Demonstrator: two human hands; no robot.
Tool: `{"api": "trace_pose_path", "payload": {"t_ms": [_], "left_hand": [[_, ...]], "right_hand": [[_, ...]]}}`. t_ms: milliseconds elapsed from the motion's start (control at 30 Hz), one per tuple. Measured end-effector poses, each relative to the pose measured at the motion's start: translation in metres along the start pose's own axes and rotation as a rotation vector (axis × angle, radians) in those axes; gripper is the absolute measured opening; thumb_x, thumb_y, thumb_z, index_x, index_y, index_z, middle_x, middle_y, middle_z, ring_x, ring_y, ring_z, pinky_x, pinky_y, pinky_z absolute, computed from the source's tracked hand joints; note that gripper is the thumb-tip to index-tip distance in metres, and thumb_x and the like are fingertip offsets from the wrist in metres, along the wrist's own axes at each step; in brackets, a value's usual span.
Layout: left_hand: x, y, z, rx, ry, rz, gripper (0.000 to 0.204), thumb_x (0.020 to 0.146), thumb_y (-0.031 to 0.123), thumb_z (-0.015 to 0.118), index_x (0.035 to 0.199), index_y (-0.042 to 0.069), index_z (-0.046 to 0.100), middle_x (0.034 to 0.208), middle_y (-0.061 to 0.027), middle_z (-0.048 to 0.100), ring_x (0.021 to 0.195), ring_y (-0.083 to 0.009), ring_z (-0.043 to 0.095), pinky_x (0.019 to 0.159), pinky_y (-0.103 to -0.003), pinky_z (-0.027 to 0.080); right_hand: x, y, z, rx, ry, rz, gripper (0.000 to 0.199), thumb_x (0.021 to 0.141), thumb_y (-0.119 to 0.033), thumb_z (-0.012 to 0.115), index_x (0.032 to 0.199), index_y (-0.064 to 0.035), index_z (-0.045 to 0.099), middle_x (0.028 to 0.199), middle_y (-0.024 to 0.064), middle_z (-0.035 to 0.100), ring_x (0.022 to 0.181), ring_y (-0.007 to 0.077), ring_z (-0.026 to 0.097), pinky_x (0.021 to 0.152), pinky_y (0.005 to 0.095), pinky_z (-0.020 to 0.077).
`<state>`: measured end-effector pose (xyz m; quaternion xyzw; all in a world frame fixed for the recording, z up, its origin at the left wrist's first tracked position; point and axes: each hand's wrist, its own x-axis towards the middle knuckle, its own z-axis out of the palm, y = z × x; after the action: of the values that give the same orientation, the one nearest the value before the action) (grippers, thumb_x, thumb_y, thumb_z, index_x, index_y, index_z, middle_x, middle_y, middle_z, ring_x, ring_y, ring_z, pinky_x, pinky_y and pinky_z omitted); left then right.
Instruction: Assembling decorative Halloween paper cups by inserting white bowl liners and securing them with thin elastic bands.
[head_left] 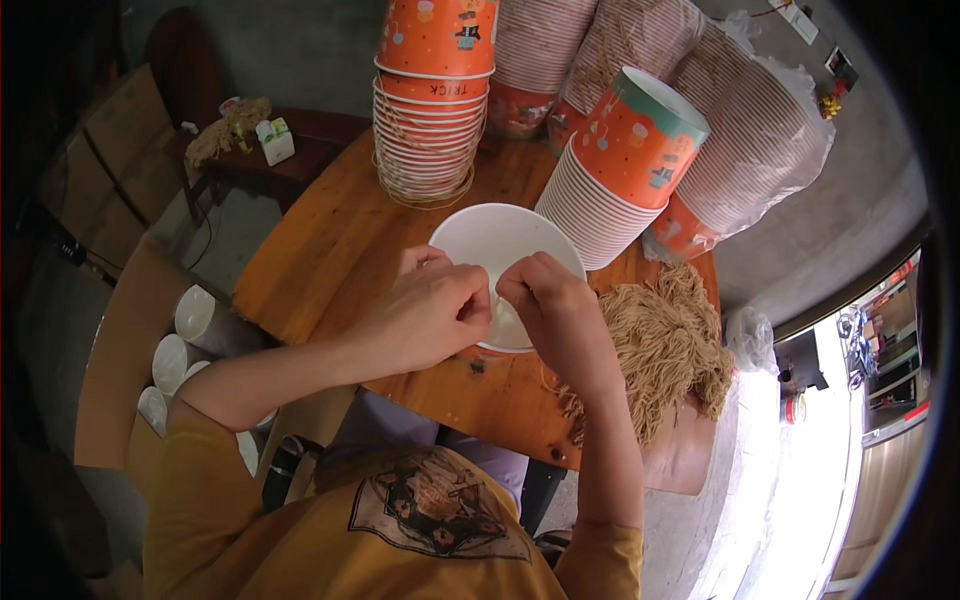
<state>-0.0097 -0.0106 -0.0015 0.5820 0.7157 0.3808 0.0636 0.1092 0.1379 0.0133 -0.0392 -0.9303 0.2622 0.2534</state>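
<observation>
A white paper bucket (485, 232) stands mouth up on the wooden table in front of me. My left hand (435, 308) is closed over its near left side, thumb and fingers pinched together. My right hand (556, 305) bends down over the near right side, its fingertips also pinched. Both sets of fingertips meet close together above the bucket's opening. Something small and pale may be between them, but I cannot make it out. To the right of my right hand lies a loose bundle of tan string (662, 345).
Nested orange printed buckets (436, 40) rise at the back left, with string loops around them. Another tilted stack (640, 140) stands right of the white bucket. Plastic-wrapped stacks (765, 150) fill the back right. A cardboard box (120, 350) of white cups sits left of the table (330, 235).
</observation>
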Motion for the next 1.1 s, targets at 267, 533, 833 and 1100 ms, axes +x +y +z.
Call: {"api": "trace_pose_path", "payload": {"t_ms": [267,533,833,1100], "left_hand": [[0.002,0.001,-0.004,0.002,0.003,-0.008,0.010,0.077,0.011,0.058,0.071,0.008,0.051,0.069,-0.0038,0.056,0.078,-0.0213,0.057,0.097,-0.040,0.031],[0.000,-0.003,0.002,0.060,0.054,0.067,0.016,0.073,0.010,0.058,0.063,0.008,0.046,0.066,-0.0049,0.048,0.076,-0.0238,0.053,0.094,-0.041,0.030],[-0.010,0.003,-0.010,0.151,0.020,0.350,0.020,0.074,0.007,0.064,0.090,0.003,0.052,0.097,-0.0114,0.050,0.097,-0.0294,0.046,0.086,-0.040,0.042],[-0.006,-0.004,-0.009,0.210,-0.100,0.413,0.020,0.075,0.003,0.065,0.089,0.002,0.051,0.091,-0.0110,0.051,0.094,-0.0294,0.048,0.081,-0.038,0.045]], "right_hand": [[0.003,-0.007,0.006,-0.272,-0.034,-0.120,0.003,0.085,-0.005,0.057,0.083,-0.0033,0.057,0.087,0.0097,0.056,0.086,0.0282,0.061,0.066,0.0407,0.0532],[0.008,0.010,0.026,-0.283,0.172,-0.021,0.010,0.085,-0.005,0.059,0.081,0.0001,0.052,0.082,0.0159,0.056,0.068,0.0353,0.060,0.061,0.0441,0.0521],[0.011,0.012,0.021,-0.273,0.117,-0.059,0.009,0.087,-0.006,0.058,0.080,0.0005,0.057,0.080,0.0132,0.056,0.074,0.0312,0.061,0.061,0.0426,0.0531],[0.011,0.016,0.027,-0.172,0.076,0.038,0.012,0.088,-0.007,0.059,0.082,0.0010,0.053,0.079,0.0167,0.058,0.070,0.0365,0.061,0.062,0.0447,0.0513]]}}
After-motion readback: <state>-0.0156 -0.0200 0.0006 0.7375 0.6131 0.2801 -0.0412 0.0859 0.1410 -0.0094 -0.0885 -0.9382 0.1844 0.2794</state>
